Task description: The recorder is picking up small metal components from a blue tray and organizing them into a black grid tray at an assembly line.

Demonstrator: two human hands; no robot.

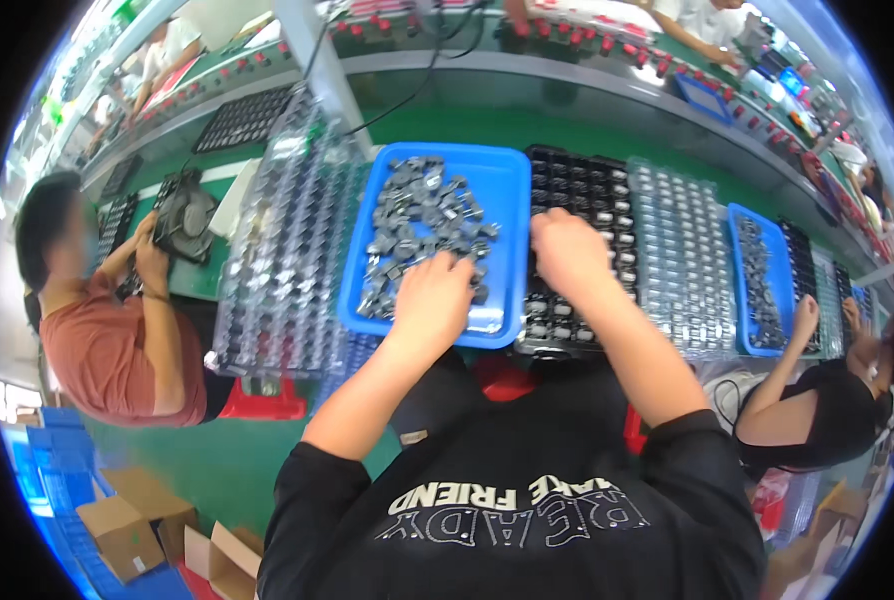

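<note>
In front of me a blue plastic tray [512, 250] holds a loose heap of small grey parts [422, 205], blocky with pin-like ends. My left hand [435, 295] reaches into the lower part of this heap, its fingers bent together on the parts; whatever they grip is hidden. To the right stands a black compartment tray [582, 180], with light-coloured pieces showing in many of its pockets. Over its left side, beside the blue tray's rim, my right hand [570, 252] is closed with curled fingers. What those fingers hold, if anything, does not show.
Clear plastic compartment trays [292, 240] are stacked at left, and another filled clear tray [682, 250] lies right. Farther right is a second blue tray [782, 290] of parts beside a co-worker's hand [807, 315]. A person [117, 340] works at left. A metal post [327, 70] rises behind.
</note>
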